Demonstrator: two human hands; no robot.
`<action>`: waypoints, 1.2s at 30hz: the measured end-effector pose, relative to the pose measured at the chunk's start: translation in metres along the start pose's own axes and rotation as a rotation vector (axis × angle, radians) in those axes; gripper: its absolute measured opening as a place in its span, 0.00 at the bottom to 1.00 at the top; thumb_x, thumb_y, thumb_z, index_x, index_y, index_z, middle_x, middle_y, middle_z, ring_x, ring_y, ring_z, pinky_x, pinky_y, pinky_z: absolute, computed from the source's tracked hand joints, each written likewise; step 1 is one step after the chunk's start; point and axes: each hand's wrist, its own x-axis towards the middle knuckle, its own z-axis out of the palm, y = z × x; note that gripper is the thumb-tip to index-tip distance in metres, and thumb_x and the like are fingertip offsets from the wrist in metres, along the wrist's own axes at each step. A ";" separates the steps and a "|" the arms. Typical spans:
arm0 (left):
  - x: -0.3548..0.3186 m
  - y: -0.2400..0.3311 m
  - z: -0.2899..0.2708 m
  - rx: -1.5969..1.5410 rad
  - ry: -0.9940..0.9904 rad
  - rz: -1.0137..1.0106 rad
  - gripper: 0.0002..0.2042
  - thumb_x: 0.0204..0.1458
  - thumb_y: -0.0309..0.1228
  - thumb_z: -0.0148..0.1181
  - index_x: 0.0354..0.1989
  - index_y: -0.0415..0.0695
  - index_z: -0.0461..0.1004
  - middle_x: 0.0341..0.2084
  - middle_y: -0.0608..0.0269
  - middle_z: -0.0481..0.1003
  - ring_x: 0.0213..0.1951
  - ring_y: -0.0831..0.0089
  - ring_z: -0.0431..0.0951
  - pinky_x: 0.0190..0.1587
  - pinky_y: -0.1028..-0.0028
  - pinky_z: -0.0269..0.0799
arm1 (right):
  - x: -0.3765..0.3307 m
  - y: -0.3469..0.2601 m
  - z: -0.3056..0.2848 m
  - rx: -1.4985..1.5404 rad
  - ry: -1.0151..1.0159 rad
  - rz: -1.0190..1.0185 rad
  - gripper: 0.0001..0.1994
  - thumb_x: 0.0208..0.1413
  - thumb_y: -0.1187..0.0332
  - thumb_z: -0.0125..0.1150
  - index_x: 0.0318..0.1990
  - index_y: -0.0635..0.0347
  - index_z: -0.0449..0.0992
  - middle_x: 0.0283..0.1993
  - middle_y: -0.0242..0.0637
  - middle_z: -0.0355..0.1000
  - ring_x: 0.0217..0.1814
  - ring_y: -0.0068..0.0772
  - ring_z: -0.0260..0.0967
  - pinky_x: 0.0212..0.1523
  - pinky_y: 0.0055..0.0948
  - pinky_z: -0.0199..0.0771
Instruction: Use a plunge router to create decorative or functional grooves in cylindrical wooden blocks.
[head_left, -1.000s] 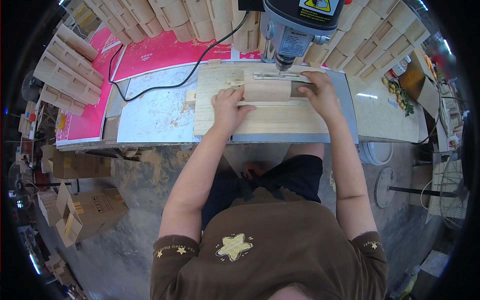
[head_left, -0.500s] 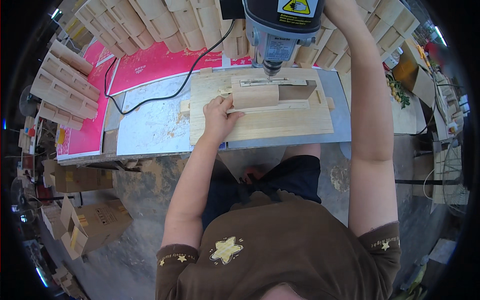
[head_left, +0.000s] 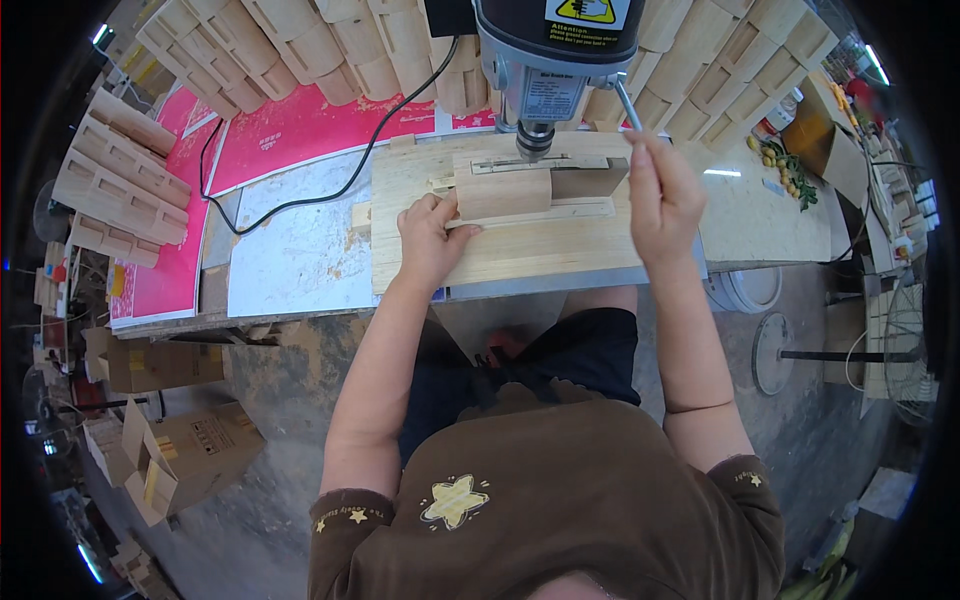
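Note:
A pale wooden block (head_left: pixel 505 193) with a curved face lies in a wooden jig on a flat board (head_left: pixel 530 255). My left hand (head_left: pixel 430 238) grips its left end, thumb along the near side and fingers closed round the far side. Directly above stands a drill press (head_left: pixel 550 75), its chuck (head_left: pixel 535 141) lowered close to the slot at the block's back edge; the bit's tip is hard to see. My right hand (head_left: pixel 667 205) is closed round the end of the press's metal feed lever (head_left: pixel 627 104). A darker wooden piece (head_left: pixel 590 180) sits at the block's right.
Stacked wooden pieces (head_left: pixel 310 45) line the back of the bench, with more (head_left: pixel 125 185) at the left. A black cable (head_left: pixel 345 185) curves over a white sheet (head_left: pixel 290 255) and pink sheets (head_left: pixel 310 135). An open cardboard box (head_left: pixel 195 455) stands on the floor at the left.
My right hand has come down and nearer, swinging the feed lever down. The chuck is lower towards the block. My left hand keeps its grip on the block; the view has shifted slightly.

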 end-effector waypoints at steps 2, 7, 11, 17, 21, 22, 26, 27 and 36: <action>0.000 -0.001 0.003 -0.036 -0.022 -0.032 0.26 0.35 0.33 0.69 0.49 0.52 0.73 0.24 0.68 0.68 0.32 0.68 0.69 0.42 0.66 0.55 | -0.018 0.019 0.012 0.066 0.035 0.039 0.05 0.54 0.75 0.54 0.36 0.64 0.76 0.20 0.38 0.65 0.20 0.31 0.62 0.23 0.26 0.62; 0.000 -0.001 0.002 -0.004 -0.008 -0.016 0.26 0.35 0.33 0.69 0.48 0.52 0.74 0.24 0.68 0.68 0.33 0.68 0.69 0.42 0.66 0.55 | -0.026 0.033 0.029 0.095 0.065 -0.009 0.04 0.53 0.76 0.55 0.35 0.63 0.76 0.20 0.36 0.64 0.20 0.30 0.61 0.23 0.25 0.61; 0.000 0.003 0.002 0.011 -0.044 -0.062 0.25 0.36 0.34 0.69 0.47 0.51 0.74 0.25 0.68 0.68 0.33 0.68 0.69 0.42 0.66 0.55 | -0.012 0.024 0.010 0.003 0.028 -0.129 0.03 0.53 0.73 0.56 0.31 0.63 0.75 0.19 0.37 0.63 0.19 0.31 0.60 0.22 0.25 0.60; -0.002 0.027 0.011 0.167 0.054 -0.088 0.18 0.36 0.33 0.69 0.40 0.51 0.76 0.27 0.65 0.70 0.37 0.65 0.70 0.45 0.62 0.56 | 0.103 -0.007 -0.010 -0.042 0.030 -0.077 0.12 0.59 0.66 0.50 0.29 0.66 0.73 0.19 0.29 0.60 0.23 0.17 0.56 0.24 0.20 0.57; 0.004 0.035 0.031 0.111 0.066 -0.086 0.18 0.39 0.36 0.67 0.41 0.53 0.75 0.30 0.67 0.69 0.41 0.65 0.67 0.49 0.61 0.48 | 0.174 0.025 0.019 -0.275 -0.118 0.089 0.18 0.55 0.58 0.47 0.31 0.67 0.75 0.28 0.53 0.72 0.35 0.51 0.72 0.37 0.35 0.69; 0.008 0.040 0.032 0.095 0.034 -0.056 0.18 0.39 0.36 0.67 0.42 0.53 0.75 0.29 0.67 0.69 0.40 0.65 0.68 0.49 0.60 0.49 | 0.181 0.032 0.016 -0.293 -0.119 0.072 0.18 0.55 0.58 0.47 0.30 0.66 0.75 0.27 0.54 0.72 0.34 0.53 0.71 0.36 0.36 0.69; 0.006 0.035 0.030 0.123 0.025 -0.034 0.19 0.40 0.37 0.67 0.43 0.53 0.74 0.29 0.67 0.68 0.40 0.65 0.68 0.49 0.59 0.51 | 0.172 0.031 0.016 -0.198 -0.122 0.043 0.17 0.55 0.60 0.47 0.29 0.68 0.74 0.26 0.53 0.71 0.33 0.51 0.71 0.34 0.37 0.68; 0.005 0.033 0.029 0.126 0.031 -0.039 0.19 0.40 0.37 0.67 0.43 0.53 0.74 0.29 0.67 0.68 0.40 0.65 0.68 0.49 0.59 0.51 | 0.163 0.022 0.013 -0.182 -0.115 0.012 0.17 0.55 0.60 0.47 0.29 0.68 0.74 0.26 0.53 0.71 0.32 0.50 0.71 0.34 0.37 0.67; 0.004 0.036 0.027 0.113 0.018 -0.039 0.19 0.41 0.37 0.66 0.45 0.54 0.74 0.27 0.66 0.67 0.39 0.65 0.68 0.49 0.59 0.51 | 0.030 -0.010 -0.021 0.143 -0.096 0.088 0.07 0.56 0.71 0.54 0.29 0.65 0.74 0.15 0.33 0.60 0.19 0.19 0.58 0.22 0.23 0.59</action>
